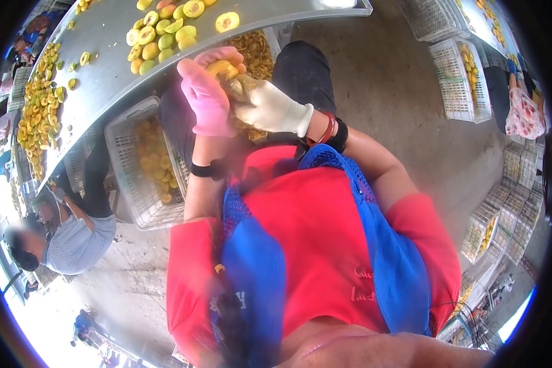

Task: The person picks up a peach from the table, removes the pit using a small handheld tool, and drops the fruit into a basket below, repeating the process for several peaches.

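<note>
My left hand (210, 92), in a pink glove, is wrapped round a yellow fruit piece (222, 69) just past the metal table's near edge. My right hand (270, 105), in a white glove dirty at the fingertips, is closed against that fruit; what its fingers grip is too hidden to tell. Below the hands, a container of yellow-brown scraps (254, 52) shows between the dark-trousered legs. On the metal table (113, 67), a pile of halved and whole fruits (164, 37) lies just beyond my left hand.
A white crate (126, 184) with fruit pieces stands at the left, below the table edge. More cut fruit (40, 116) lies along the table's left side. A co-worker (83, 242) sits at the left. Crates (457, 80) and another person (521, 104) are at the right.
</note>
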Demonstrator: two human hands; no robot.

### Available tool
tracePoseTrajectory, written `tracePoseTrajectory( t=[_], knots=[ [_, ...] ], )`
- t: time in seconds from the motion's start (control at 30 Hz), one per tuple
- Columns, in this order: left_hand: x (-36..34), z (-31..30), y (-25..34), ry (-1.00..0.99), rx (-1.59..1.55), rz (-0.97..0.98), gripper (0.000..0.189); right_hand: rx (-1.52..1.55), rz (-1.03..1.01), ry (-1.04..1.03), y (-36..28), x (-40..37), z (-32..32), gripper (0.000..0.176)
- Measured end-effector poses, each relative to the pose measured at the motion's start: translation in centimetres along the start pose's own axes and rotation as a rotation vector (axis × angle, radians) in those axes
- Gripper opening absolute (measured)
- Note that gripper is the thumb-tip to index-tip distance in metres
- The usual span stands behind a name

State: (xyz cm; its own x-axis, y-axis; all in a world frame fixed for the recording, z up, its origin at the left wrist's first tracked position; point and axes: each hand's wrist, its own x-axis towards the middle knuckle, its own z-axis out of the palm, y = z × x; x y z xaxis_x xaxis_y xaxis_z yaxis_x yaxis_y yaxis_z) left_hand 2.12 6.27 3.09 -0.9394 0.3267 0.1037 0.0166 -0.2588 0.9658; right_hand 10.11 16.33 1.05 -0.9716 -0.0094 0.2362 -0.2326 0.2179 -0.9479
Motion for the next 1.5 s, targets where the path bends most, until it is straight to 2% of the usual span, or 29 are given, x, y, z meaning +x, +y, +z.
tracePoseTrajectory(
  t=[0.07,0.23,0.37,0.47,0.57,0.67,0.77,0.87,0.97,1.07,1.2,1.3,1.37,1.43,1.5],
  knots=[
    [0.0,-0.4,0.1,-0.033,0.034,-0.014,0.095,0.292,0.227,-0.119,-0.8,-0.1,-0.6,0.030],
    [0.1,-0.8,-0.2,-0.067,0.042,0.005,0.094,0.270,0.420,-0.303,-1.7,0.3,-1.8,0.025],
    [-0.2,-1.7,-1.0,-0.132,0.107,0.054,0.091,0.432,0.724,-0.480,-2.0,0.8,-3.2,0.013],
    [-0.2,-2.9,-1.5,-0.251,0.064,0.087,0.067,0.565,0.661,-0.505,-1.3,0.5,-3.2,0.004],
    [-0.1,-2.9,-1.4,-0.210,0.066,0.051,0.066,0.269,0.460,-0.285,-3.1,0.6,-1.9,0.009],
    [-0.1,-3.1,-2.4,-0.219,0.010,0.126,0.068,0.425,0.623,-0.397,-3.0,0.5,-2.3,0.011],
    [0.0,-3.1,-1.3,-0.320,0.143,0.189,0.069,0.732,0.633,-0.524,0.0,-0.2,-1.4,0.012],
    [0.1,-2.4,-0.6,-0.246,0.105,0.012,0.085,0.762,0.649,-0.477,-0.7,0.0,-1.4,0.013],
    [0.6,-3.0,-1.3,-0.238,-0.093,-0.110,0.082,0.661,0.620,-0.471,-0.9,0.3,-1.3,0.012],
    [0.4,-2.7,-0.2,-0.110,-0.067,-0.198,0.078,0.599,0.610,-0.460,-1.3,0.9,-1.0,0.011],
    [0.2,-3.0,0.0,0.069,-0.223,-0.347,0.069,0.476,0.528,-0.377,-0.5,1.0,0.3,0.009],
    [2.0,-7.5,-1.5,-0.054,-0.673,-0.363,0.067,0.295,0.303,-0.376,1.5,0.5,1.9,0.005],
    [2.1,-10.2,-0.6,0.134,-0.403,-0.105,0.067,0.304,0.175,-0.290,2.5,-0.2,3.3,0.008],
    [2.0,-12.4,1.8,0.532,0.203,0.044,0.068,0.481,0.240,-0.199,1.6,0.0,3.1,0.011],
    [2.1,-18.7,1.4,0.720,0.604,0.087,0.058,0.650,0.641,-0.318,0.4,0.6,0.8,0.018]
  ],
)
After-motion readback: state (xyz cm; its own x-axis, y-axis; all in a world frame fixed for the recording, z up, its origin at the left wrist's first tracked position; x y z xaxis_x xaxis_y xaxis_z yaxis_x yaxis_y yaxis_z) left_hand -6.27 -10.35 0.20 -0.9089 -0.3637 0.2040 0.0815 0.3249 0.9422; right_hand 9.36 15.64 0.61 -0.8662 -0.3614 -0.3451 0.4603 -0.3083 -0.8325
